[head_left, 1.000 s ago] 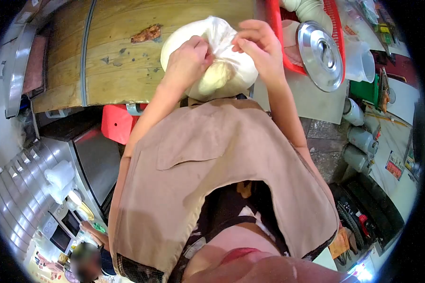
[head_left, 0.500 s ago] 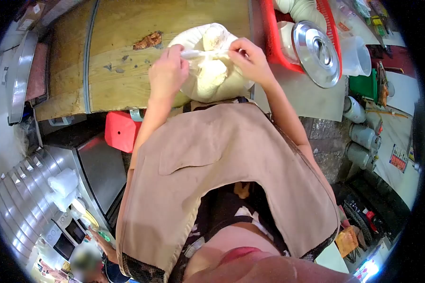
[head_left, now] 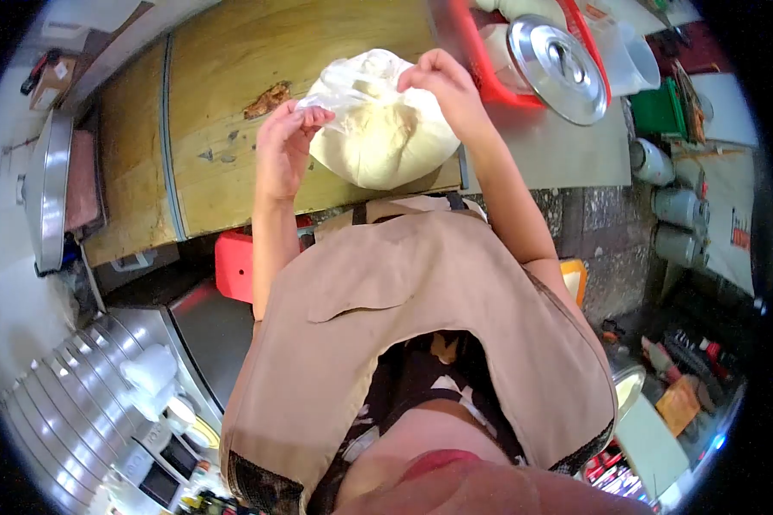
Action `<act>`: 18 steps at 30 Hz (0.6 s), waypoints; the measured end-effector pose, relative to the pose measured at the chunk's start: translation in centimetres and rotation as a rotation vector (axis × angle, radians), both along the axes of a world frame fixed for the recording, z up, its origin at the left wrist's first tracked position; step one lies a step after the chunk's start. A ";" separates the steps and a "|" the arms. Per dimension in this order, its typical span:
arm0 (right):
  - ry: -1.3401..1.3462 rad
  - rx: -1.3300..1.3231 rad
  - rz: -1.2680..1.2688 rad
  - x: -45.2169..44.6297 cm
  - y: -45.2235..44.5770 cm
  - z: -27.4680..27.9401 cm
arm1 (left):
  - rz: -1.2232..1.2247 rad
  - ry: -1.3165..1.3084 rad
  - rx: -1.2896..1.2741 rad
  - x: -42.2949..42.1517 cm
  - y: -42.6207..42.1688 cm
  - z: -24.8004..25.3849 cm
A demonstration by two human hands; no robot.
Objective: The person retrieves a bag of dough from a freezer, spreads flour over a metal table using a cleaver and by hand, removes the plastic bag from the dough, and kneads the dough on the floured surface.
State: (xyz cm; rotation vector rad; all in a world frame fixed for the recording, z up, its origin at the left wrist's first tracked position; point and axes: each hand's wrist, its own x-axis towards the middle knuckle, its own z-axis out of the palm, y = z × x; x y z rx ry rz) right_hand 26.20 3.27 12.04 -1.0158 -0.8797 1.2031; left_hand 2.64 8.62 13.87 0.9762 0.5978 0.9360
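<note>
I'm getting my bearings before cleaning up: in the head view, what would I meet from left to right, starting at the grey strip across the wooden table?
Grey strip, left hand, clear plastic bag with pale contents, right hand, metal pot lid, translucent plastic tub.

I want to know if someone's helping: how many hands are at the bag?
2: the left hand at the left side of the bag, the right hand at its upper right. No others appear hidden there.
</note>
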 end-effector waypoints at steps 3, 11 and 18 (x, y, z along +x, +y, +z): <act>-1.056 0.189 -0.299 -1.8 0.3 -0.2 | -0.109 0.026 0.003 0.8 -0.2 0.1; -0.048 -0.010 -0.646 -2.5 -3.5 -1.5 | -0.302 -0.142 0.069 0.8 0.6 1.1; 0.364 0.163 -1.015 1.9 -9.9 4.7 | -0.672 -0.212 0.367 4.4 -3.0 8.5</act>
